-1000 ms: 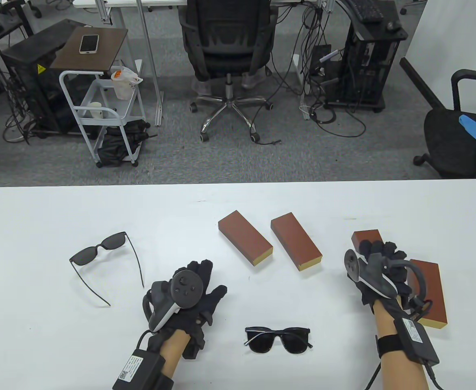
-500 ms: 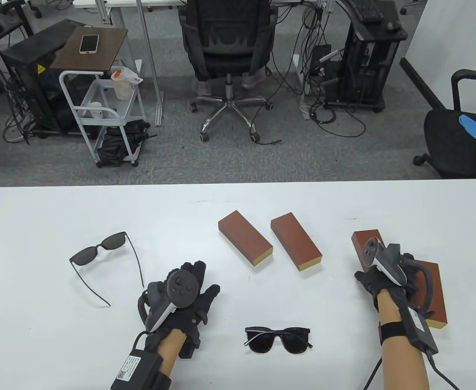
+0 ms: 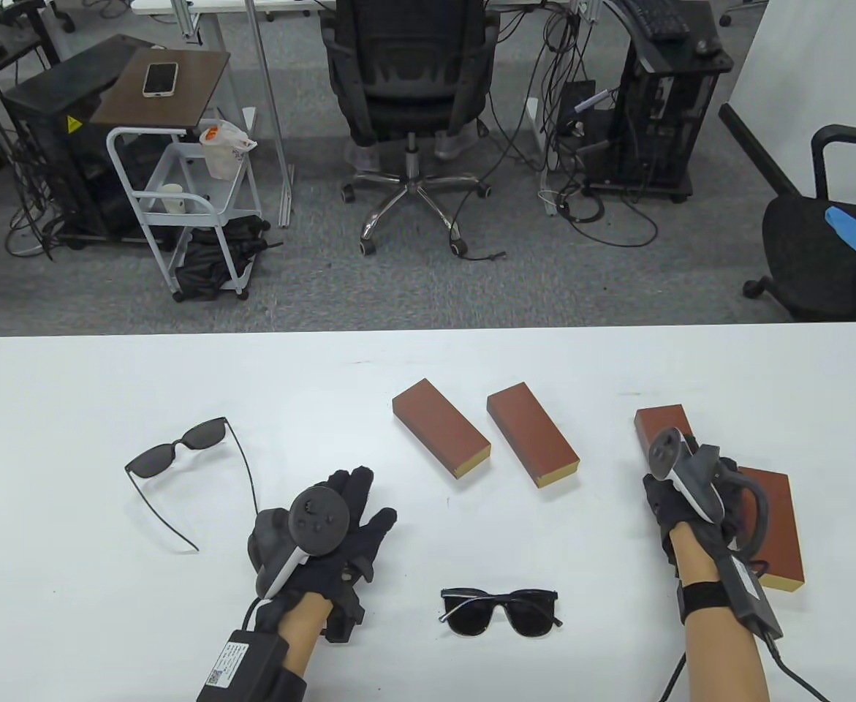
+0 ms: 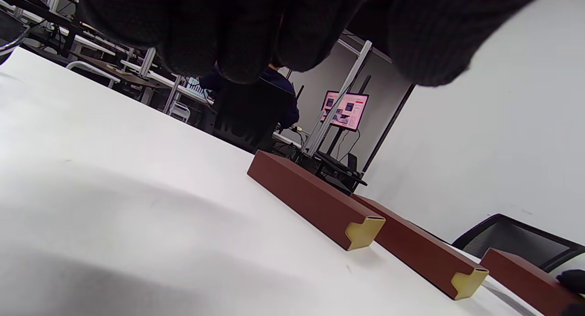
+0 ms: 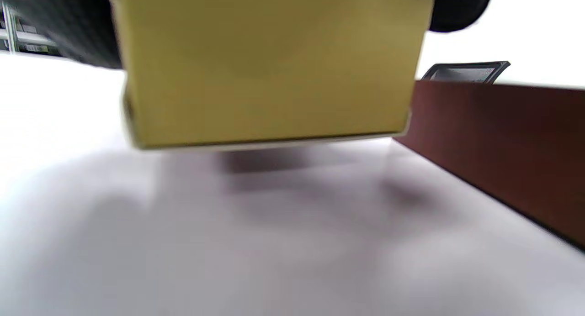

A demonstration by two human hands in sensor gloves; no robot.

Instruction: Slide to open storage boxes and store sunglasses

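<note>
Held storage box point(image 3: 660, 424): a brown box with a yellow end, gripped by the right hand point(image 3: 680, 497); only its far end shows beyond the hand in the table view. In the right wrist view its yellow end face point(image 5: 269, 65) fills the top of the picture, raised off the counter with a shadow beneath, gloved fingers at both upper corners.
Fourth storage box point(image 3: 775, 523): just right of the right hand, lying flat on the counter, partly hidden by the wrist and tracker.
Two middle storage boxes: one point(image 3: 440, 437) and another point(image 3: 532, 433) lie side by side, slightly apart, between the two hands and farther out from them, their yellow ends toward the person.
Folded sunglasses point(image 3: 501, 610): dark lenses, between the hands and nearer the person, closer to the left hand.
Open sunglasses point(image 3: 179, 468): thin-framed, temples spread, left of the left hand and a little beyond it; one temple tip lies near that hand.
Left hand point(image 3: 340, 534): open, fingers spread, holding nothing, over bare counter point(image 3: 69, 395); whether it touches the surface I cannot tell.
Right hand: closed round the held storage box.
</note>
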